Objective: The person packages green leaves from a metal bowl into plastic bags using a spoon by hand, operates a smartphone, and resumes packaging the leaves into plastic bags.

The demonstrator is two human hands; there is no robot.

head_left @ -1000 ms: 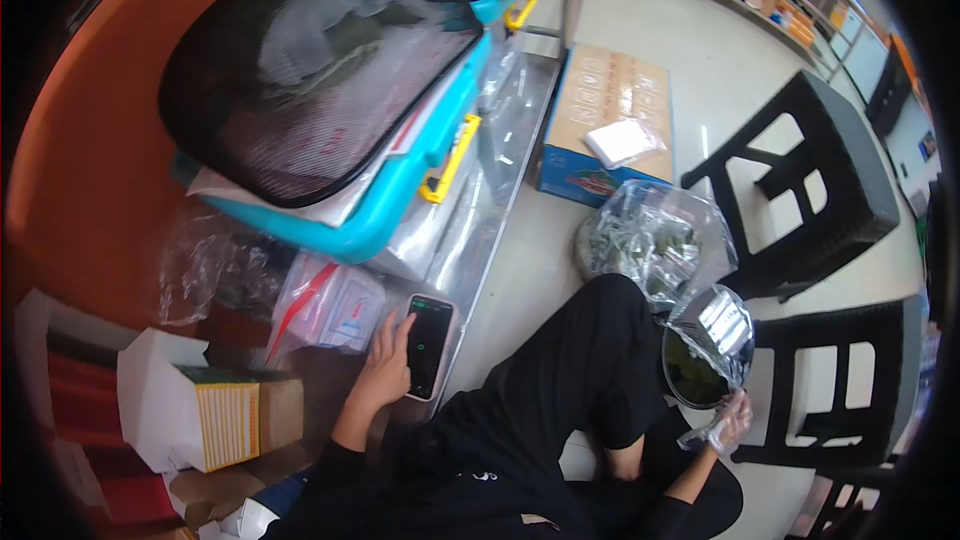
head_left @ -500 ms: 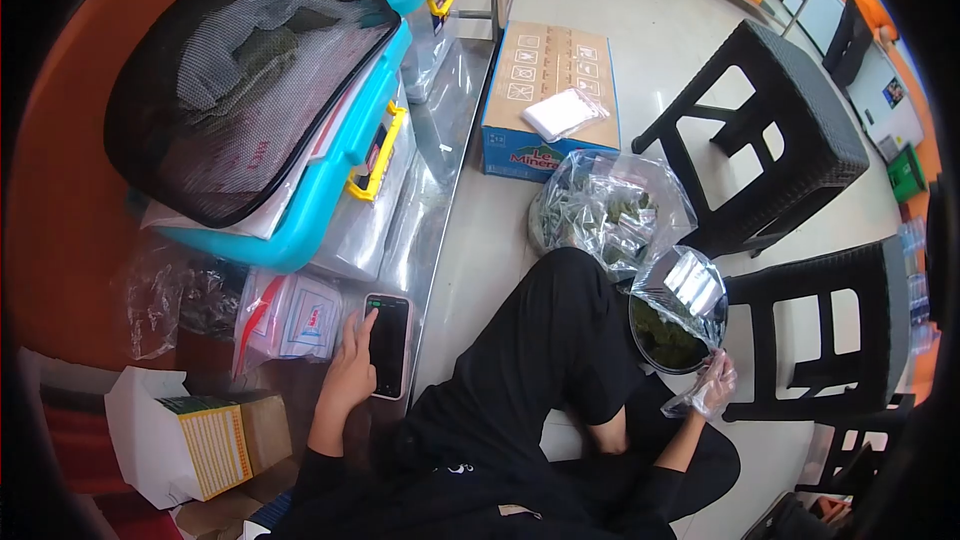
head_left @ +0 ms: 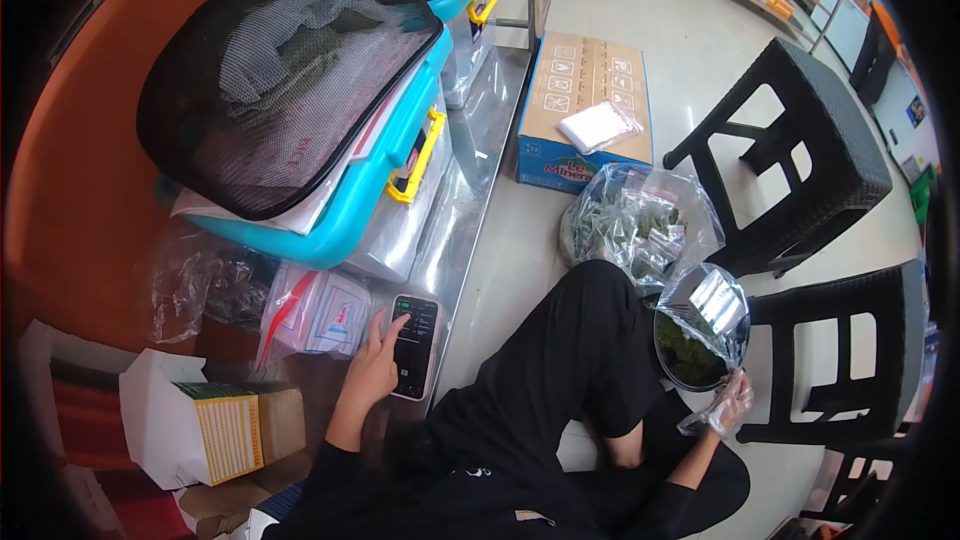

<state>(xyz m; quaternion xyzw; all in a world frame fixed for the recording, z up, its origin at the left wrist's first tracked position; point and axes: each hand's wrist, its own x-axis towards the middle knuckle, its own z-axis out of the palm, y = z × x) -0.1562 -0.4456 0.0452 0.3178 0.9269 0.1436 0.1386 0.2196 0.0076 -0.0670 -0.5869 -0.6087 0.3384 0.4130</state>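
Note:
My left hand [head_left: 374, 368] reaches over a smartphone [head_left: 416, 355] lying on the metal shelf, its index finger stretched onto the lit, dark screen. My right hand [head_left: 731, 402], in a clear plastic glove, is closed at the near rim of a round dark bowl [head_left: 690, 360] holding dark green, leafy-looking stuff. A clear plastic bag [head_left: 692, 298] lies across the bowl's top and runs down to my right fingers, which pinch its edge. Just beyond the bowl sits a large clear bag [head_left: 640, 230] filled with small packets of green stuff.
A cardboard carton [head_left: 590, 90] with a white packet [head_left: 598, 127] on top stands ahead. Black plastic stools [head_left: 800, 150] line the right. On the left are a mesh food cover [head_left: 290, 80], a turquoise-lidded box [head_left: 345, 240], pink-white plastic packs [head_left: 315, 315] and an opened carton [head_left: 170, 420].
The view has shifted, so everything sits farther right and slightly lower. The phone screen now shows more lines of content. Both hands keep nearly the same places at the phone and bowl.

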